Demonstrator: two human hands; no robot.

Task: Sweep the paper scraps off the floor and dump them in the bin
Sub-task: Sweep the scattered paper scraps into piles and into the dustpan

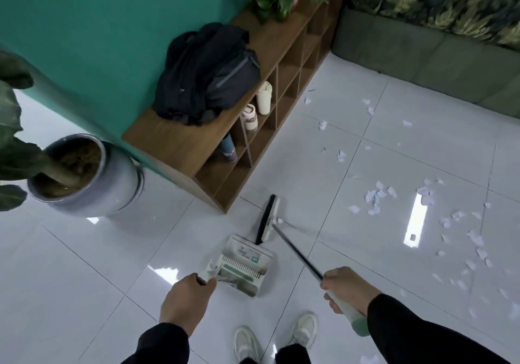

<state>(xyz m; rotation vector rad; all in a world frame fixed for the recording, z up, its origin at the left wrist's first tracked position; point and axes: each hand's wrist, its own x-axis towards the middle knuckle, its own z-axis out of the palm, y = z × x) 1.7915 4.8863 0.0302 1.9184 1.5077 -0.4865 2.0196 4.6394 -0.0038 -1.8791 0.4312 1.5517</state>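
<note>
The left hand (187,297) grips the dustpan (244,265) handle and the right hand (347,287) holds the broom (268,220) stick, both tools near the feet, so sweeping has not begun and next the broom must reach the paper scraps (377,197) far right on the floor (84,279).

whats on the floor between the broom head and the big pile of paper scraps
In the head view, only bare glossy white tile lies between the broom head and the main cluster of paper scraps; the broom's own handle runs back toward the right hand.
</note>
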